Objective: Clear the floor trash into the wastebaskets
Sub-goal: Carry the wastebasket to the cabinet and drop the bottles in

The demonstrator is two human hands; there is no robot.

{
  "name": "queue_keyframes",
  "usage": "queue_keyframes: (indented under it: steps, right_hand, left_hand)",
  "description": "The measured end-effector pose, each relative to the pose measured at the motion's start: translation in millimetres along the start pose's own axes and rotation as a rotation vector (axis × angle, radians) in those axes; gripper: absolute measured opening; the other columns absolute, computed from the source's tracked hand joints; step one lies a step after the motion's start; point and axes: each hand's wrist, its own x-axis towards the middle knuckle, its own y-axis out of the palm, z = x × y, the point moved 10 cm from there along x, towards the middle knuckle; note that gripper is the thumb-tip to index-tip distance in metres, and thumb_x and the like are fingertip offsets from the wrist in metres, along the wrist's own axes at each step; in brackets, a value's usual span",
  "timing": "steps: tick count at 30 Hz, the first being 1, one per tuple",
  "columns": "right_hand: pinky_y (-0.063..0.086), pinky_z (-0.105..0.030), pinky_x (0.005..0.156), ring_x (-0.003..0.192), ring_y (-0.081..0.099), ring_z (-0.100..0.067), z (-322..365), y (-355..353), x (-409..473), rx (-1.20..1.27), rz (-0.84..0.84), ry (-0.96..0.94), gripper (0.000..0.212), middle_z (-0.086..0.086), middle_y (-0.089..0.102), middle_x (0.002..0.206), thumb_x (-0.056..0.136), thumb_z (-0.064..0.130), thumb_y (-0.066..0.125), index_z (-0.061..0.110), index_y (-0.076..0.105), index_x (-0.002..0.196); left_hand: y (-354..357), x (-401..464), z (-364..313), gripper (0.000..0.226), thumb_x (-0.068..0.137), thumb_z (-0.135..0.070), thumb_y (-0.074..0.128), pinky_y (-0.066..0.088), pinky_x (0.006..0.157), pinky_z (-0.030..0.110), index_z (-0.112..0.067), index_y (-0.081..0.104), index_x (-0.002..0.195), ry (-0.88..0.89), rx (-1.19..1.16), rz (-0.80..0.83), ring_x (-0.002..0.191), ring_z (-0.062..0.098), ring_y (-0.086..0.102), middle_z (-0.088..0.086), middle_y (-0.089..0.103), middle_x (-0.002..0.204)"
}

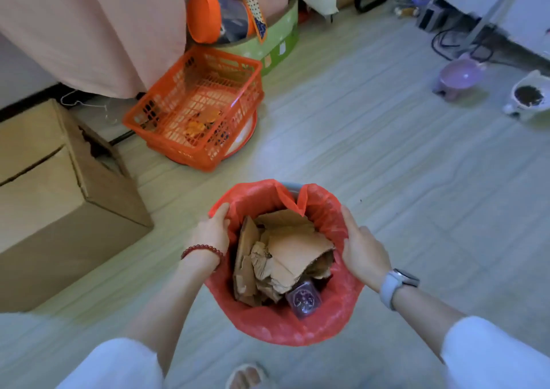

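Note:
A round wastebasket lined with a red plastic bag (276, 326) sits low in the middle of the head view. Torn brown cardboard pieces (293, 249) and a small purple packet (303, 299) fill it. My left hand (212, 232) grips the left rim of the bag, thumb over the edge. On the opposite rim my right hand (361, 247) holds the bag, a pale watch on its wrist.
An orange mesh basket (251, 64) with some scraps stands on the floor behind, beside a large cardboard box (59, 198) at left. A purple bowl (459, 76) and a white bowl (529, 98) sit at right. Cables and furniture line the far wall.

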Motion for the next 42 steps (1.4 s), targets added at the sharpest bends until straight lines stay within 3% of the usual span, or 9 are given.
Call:
queue_keyframes:
  steps: [4, 7, 9, 13, 19, 23, 32, 42]
  right_hand:
    - [0.044, -0.040, 0.076, 0.095, 0.055, -0.041, -48, -29, -63, 0.198, 0.095, 0.160, 0.060, -0.020, 0.048, 0.111, 0.089, 0.009, 0.037, 0.024, 0.019, 0.145]
    - [0.043, -0.040, 0.087, 0.104, 0.052, -0.039, -78, -80, -108, 0.349, 0.032, 0.288, 0.036, -0.023, 0.053, 0.114, 0.087, 0.003, 0.042, 0.005, 0.049, 0.122]
    - [0.041, -0.039, 0.086, 0.103, 0.054, -0.039, -100, -120, -139, 0.417, 0.004, 0.424, 0.024, -0.025, 0.058, 0.109, 0.086, 0.003, 0.045, -0.003, 0.054, 0.107]
    - [0.041, -0.040, 0.085, 0.105, 0.052, -0.041, -132, -210, -219, 0.520, -0.067, 0.625, 0.025, -0.026, 0.056, 0.113, 0.085, 0.001, 0.044, -0.004, 0.053, 0.108]
    - [0.040, -0.042, 0.097, 0.113, 0.048, -0.039, -141, -299, -357, 0.575, -0.031, 0.679, 0.051, -0.016, 0.043, 0.126, 0.086, 0.004, 0.037, 0.020, 0.036, 0.135]
    - [0.039, -0.043, 0.101, 0.116, 0.050, -0.032, -141, -337, -437, 0.614, -0.158, 0.706, 0.058, -0.012, 0.049, 0.127, 0.085, 0.001, 0.038, 0.023, 0.033, 0.138]
    - [0.039, -0.030, 0.089, 0.107, 0.053, -0.036, -115, -332, -669, 0.725, -0.559, 1.235, 0.055, -0.021, 0.046, 0.120, 0.089, -0.002, 0.038, 0.015, 0.033, 0.141]
    - [0.035, -0.027, 0.090, 0.112, 0.050, -0.036, -64, -266, -933, 0.834, -0.879, 1.787, 0.053, -0.022, 0.047, 0.129, 0.089, -0.003, 0.038, 0.008, 0.033, 0.141]
  left_hand:
    - [10, -68, -37, 0.045, 0.097, -0.017, 0.033, 0.040, 0.076, 0.030, -0.031, 0.032, 0.140, -0.033, -0.113, 0.135, 0.100, 0.040, 0.057, 0.026, 0.058, 0.115]
    - [-12, -109, -64, 0.044, 0.097, -0.017, 0.034, 0.038, 0.076, 0.029, -0.029, 0.035, 0.139, -0.071, -0.175, 0.177, 0.102, 0.039, 0.056, 0.024, 0.057, 0.117]
    - [-32, -137, -91, 0.043, 0.096, -0.016, 0.035, 0.042, 0.084, 0.034, -0.027, 0.038, 0.138, -0.070, -0.194, 0.218, 0.107, 0.040, 0.054, 0.024, 0.055, 0.122]
    - [-88, -202, -164, 0.042, 0.096, -0.015, 0.038, 0.039, 0.096, 0.036, -0.025, 0.042, 0.136, -0.002, -0.251, 0.291, 0.119, 0.037, 0.049, 0.017, 0.051, 0.133]
    - [-175, -293, -261, 0.043, 0.095, -0.012, 0.040, 0.038, 0.081, 0.027, -0.030, 0.044, 0.134, 0.205, -0.270, 0.341, 0.109, 0.036, 0.054, 0.018, 0.056, 0.124]
    - [-209, -331, -311, 0.040, 0.094, -0.013, 0.042, 0.035, 0.078, 0.024, -0.029, 0.049, 0.130, 0.372, -0.254, 0.403, 0.106, 0.034, 0.055, 0.017, 0.057, 0.121]
    - [-197, -465, -394, 0.041, 0.094, -0.017, 0.039, 0.042, 0.090, 0.033, -0.027, 0.045, 0.134, 0.805, -0.002, 0.721, 0.107, 0.033, 0.055, 0.018, 0.056, 0.122]
    - [-153, -757, -460, 0.040, 0.095, -0.019, 0.040, 0.042, 0.093, 0.036, -0.022, 0.044, 0.135, 1.468, 0.314, 0.928, 0.112, 0.034, 0.052, 0.018, 0.057, 0.123]
